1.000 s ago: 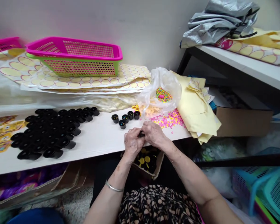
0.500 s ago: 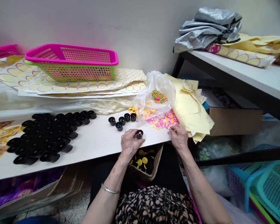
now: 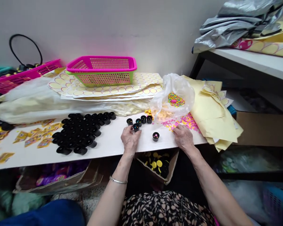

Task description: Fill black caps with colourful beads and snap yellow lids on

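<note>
My left hand (image 3: pixel 130 140) has its thumb and fingers round a small black cup (image 3: pixel 136 127) with tiny coloured pieces inside. Just behind that cup are several similar cups (image 3: pixel 143 119). Between my hands a lone black cup (image 3: pixel 156 136) stands upright with a pink piece in it. My right hand (image 3: pixel 184 137) rests at the near edge of the scattered pink and yellow pieces (image 3: pixel 190 121), its fingertips pressed together; what they hold is too small to make out. Behind the pieces lies a clear plastic bag (image 3: pixel 171 108) with multicoloured beads (image 3: pixel 176 99).
A large group of black cups (image 3: pixel 79 131) stands on the white table (image 3: pixel 113 142) to the left, beside yellow packets (image 3: pixel 39 138). A pink and green basket (image 3: pixel 103 72) sits behind. Yellow paper (image 3: pixel 208 113) lies right. A carton (image 3: pixel 173 169) of yellow and black caps is below the edge.
My left hand has let go of the cup with the pink piece and moved left to another cup. My right hand stays by the loose pieces. The view has turned left.
</note>
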Action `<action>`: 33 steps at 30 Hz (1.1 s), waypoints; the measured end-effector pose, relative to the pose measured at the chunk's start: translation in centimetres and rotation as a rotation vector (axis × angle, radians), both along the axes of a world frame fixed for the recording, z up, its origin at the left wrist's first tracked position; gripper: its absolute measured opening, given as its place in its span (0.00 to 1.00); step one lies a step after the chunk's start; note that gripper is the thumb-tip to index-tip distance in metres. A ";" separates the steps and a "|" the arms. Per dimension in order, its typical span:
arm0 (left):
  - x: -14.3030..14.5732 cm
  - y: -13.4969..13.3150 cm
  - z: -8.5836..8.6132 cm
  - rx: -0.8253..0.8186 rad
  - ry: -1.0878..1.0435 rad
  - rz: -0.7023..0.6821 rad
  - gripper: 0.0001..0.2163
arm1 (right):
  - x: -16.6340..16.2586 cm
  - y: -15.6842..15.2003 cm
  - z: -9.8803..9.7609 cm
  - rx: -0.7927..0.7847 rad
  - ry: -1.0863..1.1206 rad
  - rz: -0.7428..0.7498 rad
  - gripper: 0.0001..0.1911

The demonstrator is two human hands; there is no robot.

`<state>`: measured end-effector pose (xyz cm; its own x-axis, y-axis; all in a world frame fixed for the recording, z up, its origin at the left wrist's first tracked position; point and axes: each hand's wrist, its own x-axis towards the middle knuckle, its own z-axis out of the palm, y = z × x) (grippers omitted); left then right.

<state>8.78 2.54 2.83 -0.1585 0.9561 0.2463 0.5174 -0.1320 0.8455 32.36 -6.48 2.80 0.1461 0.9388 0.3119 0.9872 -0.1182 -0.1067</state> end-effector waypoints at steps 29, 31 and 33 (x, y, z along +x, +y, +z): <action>0.0 -2.4 -1.3 -0.015 0.090 -0.455 0.15 | 1.2 0.8 0.3 -0.069 0.318 0.070 0.06; -0.1 -2.4 -1.1 -0.001 0.100 -0.501 0.14 | 1.2 0.8 0.2 -0.059 0.335 0.052 0.06; -0.2 -2.4 -0.9 0.004 0.106 -0.528 0.13 | 1.1 0.7 0.1 -0.048 0.329 0.033 0.06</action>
